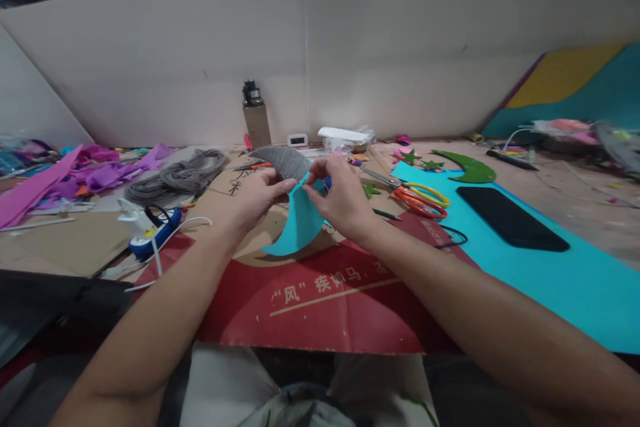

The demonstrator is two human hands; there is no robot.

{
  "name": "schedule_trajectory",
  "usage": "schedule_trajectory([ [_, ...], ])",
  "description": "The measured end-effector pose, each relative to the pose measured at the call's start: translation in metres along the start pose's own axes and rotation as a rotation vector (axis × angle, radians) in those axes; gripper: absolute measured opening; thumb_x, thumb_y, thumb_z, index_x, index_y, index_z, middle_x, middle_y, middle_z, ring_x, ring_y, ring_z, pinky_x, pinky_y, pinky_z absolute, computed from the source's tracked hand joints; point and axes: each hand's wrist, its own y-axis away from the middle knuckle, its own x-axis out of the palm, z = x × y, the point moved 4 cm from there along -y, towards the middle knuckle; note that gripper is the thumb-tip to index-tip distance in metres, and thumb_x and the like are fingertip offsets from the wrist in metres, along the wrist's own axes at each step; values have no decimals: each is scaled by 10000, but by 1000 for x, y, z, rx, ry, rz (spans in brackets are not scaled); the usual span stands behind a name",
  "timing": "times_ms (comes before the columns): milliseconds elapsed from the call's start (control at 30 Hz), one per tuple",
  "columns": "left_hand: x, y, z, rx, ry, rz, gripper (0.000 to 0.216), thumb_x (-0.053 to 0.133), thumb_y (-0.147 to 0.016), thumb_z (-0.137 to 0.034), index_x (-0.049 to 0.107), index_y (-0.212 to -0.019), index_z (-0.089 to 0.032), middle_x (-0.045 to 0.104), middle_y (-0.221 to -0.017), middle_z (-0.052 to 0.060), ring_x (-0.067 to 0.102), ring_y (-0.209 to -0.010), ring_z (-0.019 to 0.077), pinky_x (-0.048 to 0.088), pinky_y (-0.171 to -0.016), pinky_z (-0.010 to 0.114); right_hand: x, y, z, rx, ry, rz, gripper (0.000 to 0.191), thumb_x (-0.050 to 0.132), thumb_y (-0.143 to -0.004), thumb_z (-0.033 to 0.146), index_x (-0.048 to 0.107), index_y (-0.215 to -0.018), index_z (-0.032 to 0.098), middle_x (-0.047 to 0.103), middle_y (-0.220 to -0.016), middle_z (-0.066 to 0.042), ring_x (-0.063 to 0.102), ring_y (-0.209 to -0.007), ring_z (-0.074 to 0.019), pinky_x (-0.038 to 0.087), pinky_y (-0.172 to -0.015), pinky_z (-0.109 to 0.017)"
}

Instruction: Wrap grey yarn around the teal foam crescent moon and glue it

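Left hand [263, 199] and right hand [343, 197] pinch the crescent [301, 220], both tips clear of fingers, over red card [310, 330] (reading “风” 疾如马)!

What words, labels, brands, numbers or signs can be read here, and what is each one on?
“风” 疾如马: red board; what follows is partly covered by the right forearm.
Black handwriting on brown cardboard: too unclear to read.
Small white display: too small to read.
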Motion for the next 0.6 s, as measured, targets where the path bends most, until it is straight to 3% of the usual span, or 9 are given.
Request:
schedule_trajectory([
  [167, 0, -3, 6, 40, -56, 48, 312, 765, -638, -323, 659, -870, -144, 664, -824, 44, 612, -733, 153, 487, -697, 296, 2, 1, 2, 11, 93, -2, 185, 577, -745, 184, 475, -897, 212, 648, -873, -49, 550, -904, -233, 296, -825, -399],
  [333, -1, -4, 8, 39, -87, -5, 266, 776, -620, -325, 624, -750, -150, 608, -686, 5, 575, -637, 129, 470, -628, 274, 3, 2, 2, -8, 153, -5, 178, 536, -752, 177, 480, -918, 206, 646, -866, -57, 551, -907, -241, 276, -826, -404],
  [500, 2, -6, 12, 18, -85, 33, 248, 763, -618, -290, 641, -788, -156, 642, -737, 22, 590, -668, 138, 460, -614, 264, 8, 3, 2, -23, 212, -12, 162, 489, -757, 166, 483, -916, 194, 630, -879, -83, 550, -900, -248, 293, -828, -404],
  [600, 1, -7, 15, 25, -112, 8, 196, 755, -617, -260, 619, -725, -168, 613, -664, -1, 561, -604, 121, 438, -567, 249, 10, 3, 2, -5, 221, -30, 165, 474, -758, 165, 482, -920, 195, 626, -871, -95, 553, -898, -254, 305, -831, -409],
])
